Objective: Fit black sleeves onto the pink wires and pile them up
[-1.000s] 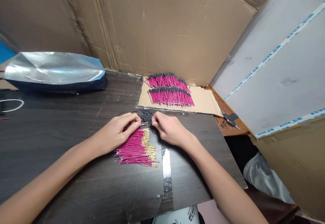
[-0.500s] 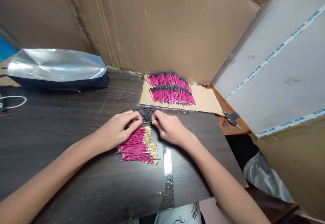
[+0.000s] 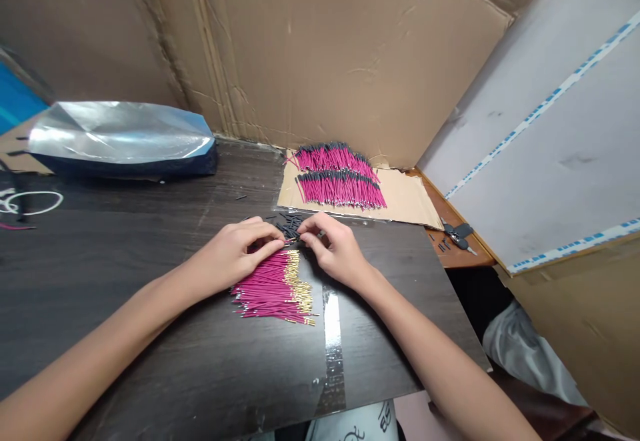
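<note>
My left hand point(image 3: 246, 249) pinches a magenta wire whose gold tip points right, just above a pile of magenta wires with gold ends point(image 3: 274, 285). My right hand point(image 3: 334, 246) faces it, thumb and forefinger closed on a small black sleeve by the wire's tip. Behind the fingertips lies a heap of short black sleeves point(image 3: 290, 225). Two rows of magenta wires with black ends point(image 3: 341, 189) rest on a flat cardboard piece point(image 3: 407, 195) farther back.
A silver bag point(image 3: 123, 139) lies at the back left, a white cable loop point(image 3: 43, 202) at the far left. Keys point(image 3: 459, 235) sit on a brown ledge at right. Cardboard point(image 3: 320, 54) stands behind the dark table point(image 3: 200, 354).
My right hand's fingers have shifted slightly left, closer to the wire tip, and its knuckles have risen. The view has shifted slightly.
</note>
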A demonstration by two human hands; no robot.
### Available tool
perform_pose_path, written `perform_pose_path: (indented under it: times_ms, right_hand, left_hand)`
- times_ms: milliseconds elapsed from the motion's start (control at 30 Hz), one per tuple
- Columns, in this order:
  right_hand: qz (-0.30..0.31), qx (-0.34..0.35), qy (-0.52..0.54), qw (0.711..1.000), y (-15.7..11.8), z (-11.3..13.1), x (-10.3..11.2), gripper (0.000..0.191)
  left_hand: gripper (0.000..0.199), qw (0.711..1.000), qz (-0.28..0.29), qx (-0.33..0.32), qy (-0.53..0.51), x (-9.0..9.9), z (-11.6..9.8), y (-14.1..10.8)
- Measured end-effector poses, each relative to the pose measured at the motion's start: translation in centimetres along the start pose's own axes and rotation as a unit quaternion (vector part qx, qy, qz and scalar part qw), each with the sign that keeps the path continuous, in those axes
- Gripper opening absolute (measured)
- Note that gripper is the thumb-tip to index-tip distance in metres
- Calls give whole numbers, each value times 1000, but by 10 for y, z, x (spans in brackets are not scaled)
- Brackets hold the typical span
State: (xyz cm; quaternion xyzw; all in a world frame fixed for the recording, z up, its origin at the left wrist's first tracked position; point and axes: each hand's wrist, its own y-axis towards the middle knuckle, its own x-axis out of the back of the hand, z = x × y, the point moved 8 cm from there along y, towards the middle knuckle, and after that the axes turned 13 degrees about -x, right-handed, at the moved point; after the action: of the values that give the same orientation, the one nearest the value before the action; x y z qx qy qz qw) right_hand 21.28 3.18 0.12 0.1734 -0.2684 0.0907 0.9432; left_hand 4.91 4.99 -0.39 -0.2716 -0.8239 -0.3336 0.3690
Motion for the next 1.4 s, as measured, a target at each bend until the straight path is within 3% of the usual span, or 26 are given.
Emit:
perform_pose_path:
  times_ms: [133,500,767,1100,1233,1400]
  right_hand:
    - [-21,-3,48,999,0,0,2,6]
    - [4,-5,41,999,-1,3,-7,8]
    - [-24,13,39,999,-3,8,-1,2]
    - [17,1,55,998,-2,9,-5,8]
    - [-18,-21,79,996,-4,10,-2,16]
    - [-40,-10,33,999,-9,21,-8,16]
  left_hand:
    - [35,1000,-5,9,-13,-1,-5,1]
    - [28,998,-38,-45,9,3,-16,3]
    - [25,998,-56,-23,1,7,-13,4]
    - [27,997,-56,22,-46,6,-9,3]
    - [30,985,-86,67,-132,12,-8,2]
    - [30,936,-149,128,-291,12,0,-3]
